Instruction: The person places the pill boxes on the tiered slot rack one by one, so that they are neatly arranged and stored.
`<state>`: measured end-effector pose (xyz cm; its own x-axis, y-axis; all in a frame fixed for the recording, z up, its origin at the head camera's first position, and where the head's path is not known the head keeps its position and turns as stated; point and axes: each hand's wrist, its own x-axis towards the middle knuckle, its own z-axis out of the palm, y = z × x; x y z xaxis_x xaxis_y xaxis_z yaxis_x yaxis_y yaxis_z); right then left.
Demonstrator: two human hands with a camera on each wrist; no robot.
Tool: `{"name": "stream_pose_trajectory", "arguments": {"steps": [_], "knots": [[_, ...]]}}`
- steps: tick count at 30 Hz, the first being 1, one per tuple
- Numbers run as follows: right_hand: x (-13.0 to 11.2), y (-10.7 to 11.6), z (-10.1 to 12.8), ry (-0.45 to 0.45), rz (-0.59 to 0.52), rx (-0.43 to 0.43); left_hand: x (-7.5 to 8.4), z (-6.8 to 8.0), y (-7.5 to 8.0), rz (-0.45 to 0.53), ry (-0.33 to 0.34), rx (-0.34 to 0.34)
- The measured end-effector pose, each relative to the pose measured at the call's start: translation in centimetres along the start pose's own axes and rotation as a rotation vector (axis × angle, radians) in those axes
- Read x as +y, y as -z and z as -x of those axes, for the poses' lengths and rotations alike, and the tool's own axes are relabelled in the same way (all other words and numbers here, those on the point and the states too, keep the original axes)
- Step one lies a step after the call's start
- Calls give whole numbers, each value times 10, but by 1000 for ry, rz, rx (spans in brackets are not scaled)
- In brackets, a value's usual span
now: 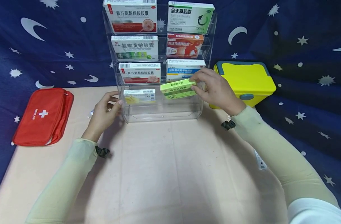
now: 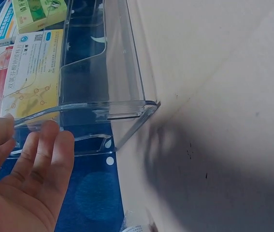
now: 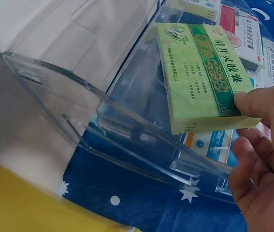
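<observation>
Right hand (image 1: 218,91) grip pinches green box (image 1: 178,88); left hand (image 1: 106,112), fingers relaxed, seemingly touches rack (image 1: 159,113).

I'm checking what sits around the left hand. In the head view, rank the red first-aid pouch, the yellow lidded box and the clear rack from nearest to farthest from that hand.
1. Clear rack: just right of the left hand, fingers at its left end.
2. Red first-aid pouch: on the table's left edge.
3. Yellow lidded box: far right, beyond the rack and the right hand.

Pale yellow-green sleeves cover both forearms, with a small black strap at each wrist.
</observation>
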<state>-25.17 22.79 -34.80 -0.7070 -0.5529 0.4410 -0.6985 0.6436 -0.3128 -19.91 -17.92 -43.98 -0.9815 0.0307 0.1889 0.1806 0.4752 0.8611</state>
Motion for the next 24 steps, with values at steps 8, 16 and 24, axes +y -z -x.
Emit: {"name": "stream_pose_trajectory", "arguments": {"steps": [8, 16, 24], "knots": [[3, 1, 6, -55, 65, -12, 1, 0, -1, 17, 10, -7], [6, 0, 9, -99, 79, -26, 0, -1, 0, 12, 17, -7], [0, -6, 14, -130, 19, 7, -2, 0, 0, 0, 26, -10]]}}
